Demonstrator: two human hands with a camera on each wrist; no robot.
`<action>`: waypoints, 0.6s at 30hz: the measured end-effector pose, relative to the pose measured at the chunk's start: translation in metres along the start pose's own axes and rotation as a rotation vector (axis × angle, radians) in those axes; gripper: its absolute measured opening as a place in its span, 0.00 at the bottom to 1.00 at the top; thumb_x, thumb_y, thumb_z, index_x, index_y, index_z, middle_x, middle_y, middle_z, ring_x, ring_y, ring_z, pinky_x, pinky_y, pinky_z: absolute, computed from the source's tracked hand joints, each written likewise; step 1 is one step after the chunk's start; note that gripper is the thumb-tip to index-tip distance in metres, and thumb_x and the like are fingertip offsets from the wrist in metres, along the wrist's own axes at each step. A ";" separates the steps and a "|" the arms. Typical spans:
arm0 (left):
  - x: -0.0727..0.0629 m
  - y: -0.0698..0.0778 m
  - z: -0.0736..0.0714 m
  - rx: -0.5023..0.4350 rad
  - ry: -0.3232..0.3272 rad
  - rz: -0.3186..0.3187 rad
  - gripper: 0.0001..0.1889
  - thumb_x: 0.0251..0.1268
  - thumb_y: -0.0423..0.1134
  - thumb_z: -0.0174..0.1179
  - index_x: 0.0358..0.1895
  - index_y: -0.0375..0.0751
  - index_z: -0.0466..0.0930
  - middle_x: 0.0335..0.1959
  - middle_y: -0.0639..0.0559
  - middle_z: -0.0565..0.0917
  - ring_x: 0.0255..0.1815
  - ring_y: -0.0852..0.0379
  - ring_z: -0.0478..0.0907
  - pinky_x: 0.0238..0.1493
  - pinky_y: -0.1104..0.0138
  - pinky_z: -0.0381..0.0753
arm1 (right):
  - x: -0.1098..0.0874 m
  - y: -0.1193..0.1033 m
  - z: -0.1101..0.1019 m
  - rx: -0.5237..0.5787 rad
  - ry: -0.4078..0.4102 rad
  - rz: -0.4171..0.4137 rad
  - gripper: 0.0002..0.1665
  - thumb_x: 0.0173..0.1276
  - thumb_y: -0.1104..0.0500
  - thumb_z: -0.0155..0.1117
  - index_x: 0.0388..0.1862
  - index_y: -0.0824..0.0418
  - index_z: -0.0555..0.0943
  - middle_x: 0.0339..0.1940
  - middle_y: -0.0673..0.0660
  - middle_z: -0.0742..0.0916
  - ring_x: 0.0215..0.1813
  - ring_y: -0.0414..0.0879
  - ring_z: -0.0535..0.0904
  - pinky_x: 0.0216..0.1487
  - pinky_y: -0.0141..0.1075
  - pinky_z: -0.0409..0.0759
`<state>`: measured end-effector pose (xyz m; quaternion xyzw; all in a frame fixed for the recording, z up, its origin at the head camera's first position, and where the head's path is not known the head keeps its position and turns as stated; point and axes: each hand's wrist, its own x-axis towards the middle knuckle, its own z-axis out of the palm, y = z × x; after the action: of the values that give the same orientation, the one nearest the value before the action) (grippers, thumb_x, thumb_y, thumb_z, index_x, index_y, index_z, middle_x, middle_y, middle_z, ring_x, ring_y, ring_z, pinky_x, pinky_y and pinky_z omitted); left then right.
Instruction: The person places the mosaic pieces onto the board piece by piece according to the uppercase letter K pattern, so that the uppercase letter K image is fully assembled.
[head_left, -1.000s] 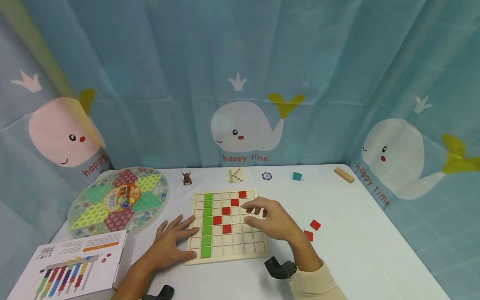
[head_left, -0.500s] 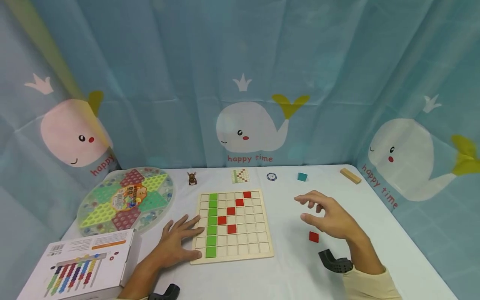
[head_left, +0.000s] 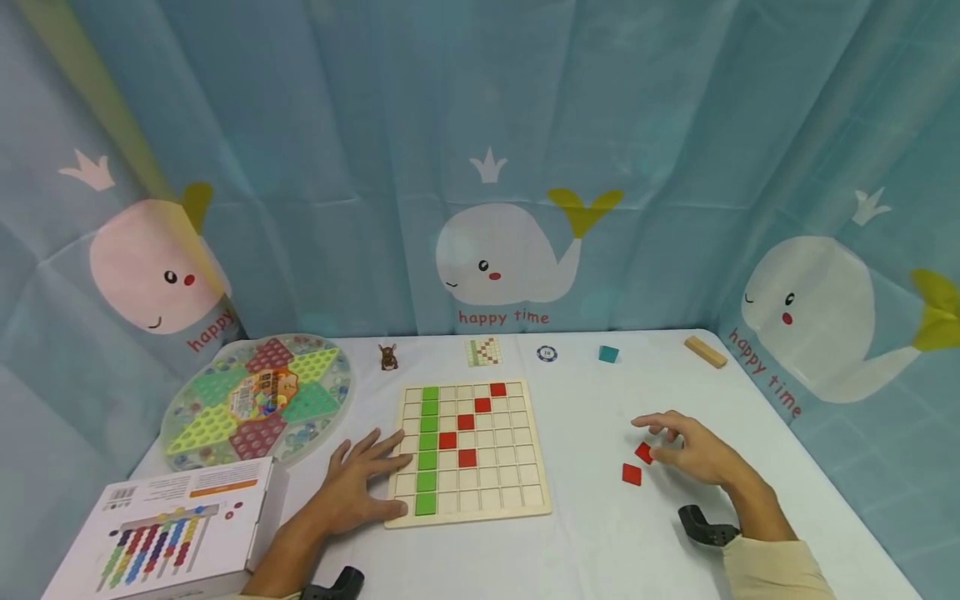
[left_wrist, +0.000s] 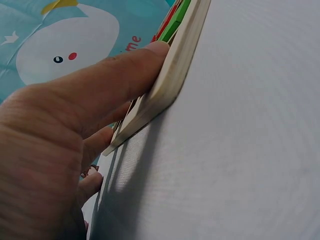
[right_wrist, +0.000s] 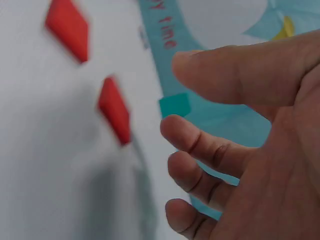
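Observation:
A square wooden grid board lies on the white table, with a column of green tiles near its left side and several red tiles mostly along a diagonal. My left hand rests spread on the board's left edge; in the left wrist view the thumb presses on its rim. Right of the board, two loose red tiles lie on the table. Over them hovers my right hand, its fingers relaxed and parted. The right wrist view shows both red tiles apart from the fingertips, nothing between them.
At the left are a round Chinese checkers board and a white box with an abacus picture. Along the back lie a brown animal figurine, a pattern card, a poker chip, a teal block and a wooden bar.
My right hand has moved from above the grid board rightward and down to the loose red tiles. The left hand stays on the board's edge. The head view has shifted slightly.

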<state>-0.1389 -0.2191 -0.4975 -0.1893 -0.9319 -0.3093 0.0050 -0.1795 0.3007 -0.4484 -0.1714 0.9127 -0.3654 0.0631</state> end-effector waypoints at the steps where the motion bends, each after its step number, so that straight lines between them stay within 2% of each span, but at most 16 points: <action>1: 0.000 0.000 0.000 0.005 -0.004 -0.002 0.37 0.40 0.62 0.72 0.57 0.47 0.82 0.70 0.50 0.68 0.73 0.37 0.51 0.64 0.36 0.35 | 0.000 0.005 0.001 -0.015 -0.009 0.023 0.26 0.59 0.72 0.63 0.57 0.59 0.80 0.44 0.57 0.79 0.41 0.52 0.68 0.35 0.40 0.71; 6: 0.001 -0.001 0.000 0.010 -0.014 -0.015 0.37 0.40 0.62 0.72 0.58 0.48 0.82 0.70 0.51 0.67 0.73 0.38 0.50 0.65 0.37 0.34 | 0.000 0.019 0.009 -0.092 -0.013 0.057 0.26 0.57 0.74 0.62 0.55 0.57 0.82 0.42 0.55 0.78 0.40 0.50 0.67 0.35 0.40 0.72; 13: 0.001 -0.001 0.000 0.017 -0.025 -0.019 0.37 0.40 0.62 0.72 0.58 0.49 0.82 0.71 0.51 0.67 0.73 0.38 0.50 0.64 0.36 0.34 | -0.001 0.022 0.016 -0.109 0.005 0.077 0.20 0.60 0.72 0.65 0.48 0.54 0.84 0.42 0.53 0.76 0.43 0.52 0.69 0.41 0.44 0.74; 18: 0.001 0.000 0.000 0.015 -0.023 -0.021 0.38 0.40 0.63 0.72 0.58 0.49 0.82 0.71 0.51 0.67 0.73 0.38 0.50 0.65 0.36 0.34 | -0.003 0.020 0.016 -0.141 0.078 0.036 0.16 0.61 0.70 0.67 0.46 0.56 0.82 0.39 0.51 0.78 0.38 0.48 0.70 0.37 0.38 0.73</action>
<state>-0.1398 -0.2192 -0.4975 -0.1832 -0.9362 -0.2999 -0.0075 -0.1779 0.3051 -0.4737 -0.1448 0.9409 -0.3053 0.0219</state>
